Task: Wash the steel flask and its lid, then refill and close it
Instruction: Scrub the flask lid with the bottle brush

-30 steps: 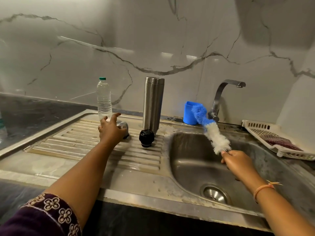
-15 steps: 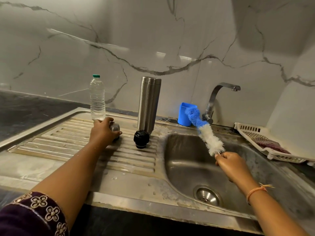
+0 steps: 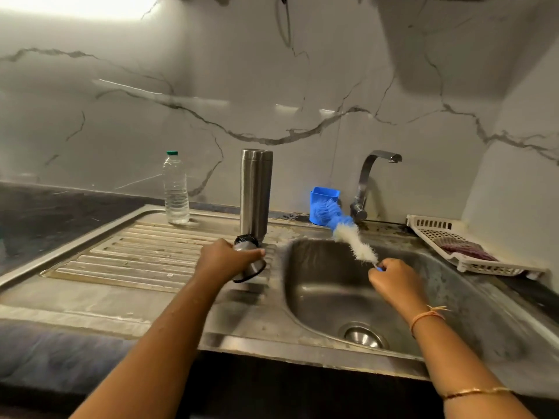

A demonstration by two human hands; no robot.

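Note:
The tall steel flask (image 3: pixel 256 192) stands upright and uncapped on the draining board (image 3: pixel 145 252), by the sink's left rim. My left hand (image 3: pixel 225 258) grips the steel cup lid (image 3: pixel 249 264), lifted off the board and tilted just in front of the flask. The black inner stopper (image 3: pixel 246 238) peeks out behind that lid at the flask's foot. My right hand (image 3: pixel 393 278) holds the handle of a blue-and-white bottle brush (image 3: pixel 351 237) over the sink basin (image 3: pixel 332 291), its bristles pointing up and to the left.
A clear plastic water bottle (image 3: pixel 176 189) with a green cap stands at the back of the draining board. A blue cup (image 3: pixel 323 204) sits beside the tap (image 3: pixel 372 179). A white plastic tray (image 3: pixel 462 249) with a purple scrubber lies right of the sink.
My left hand has closed on the steel cup lid, lifted it off the draining board and carried it right toward the sink. The brush has tipped a little lower.

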